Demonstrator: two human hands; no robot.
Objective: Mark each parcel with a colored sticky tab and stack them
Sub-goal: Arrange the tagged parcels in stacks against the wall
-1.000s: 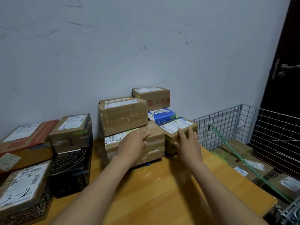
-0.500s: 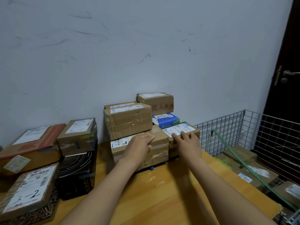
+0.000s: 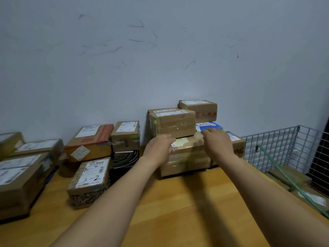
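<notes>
At the back of the desk (image 3: 178,211) my left hand (image 3: 159,147) and right hand (image 3: 218,142) lie with loose, open fingers (image 3: 168,139) on the taped parcel (image 3: 187,157) under 1 bigger parcel (image 3: 172,123), so I should square the pile gently, without tipping it.

Bare table (image 3: 187,207) lay open in front. Stacked parcels (image 3: 175,124) blocked the back against the wall (image 3: 160,68); more boxes (image 3: 89,175) crowded the left, a wire cage (image 3: 277,147) the right.
</notes>
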